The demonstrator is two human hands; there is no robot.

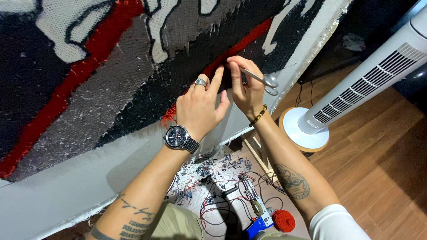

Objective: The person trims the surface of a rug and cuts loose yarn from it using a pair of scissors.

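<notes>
Left hand (198, 109), ring and wristwatch on, is pressed flat-ish against the tufted rug backing (133, 84), fingers spread and pointing up at the red stripe (242, 44), so nothing's gripped in it. Right hand (244, 86) sits just beside it, touching at the thumbs, fingers clamped around small silver scissors (264, 80) with the tips up at that same red line, right above the left fingertips. Beaded bracelet on the right wrist. Below both forearms, down on the floor, there's a mess of yarn clippings (213, 171), a blue tufting gun (255, 213) and a red yarn ball (283, 221). White tower fan (356, 89) stands off to the right of the right hand.
</notes>
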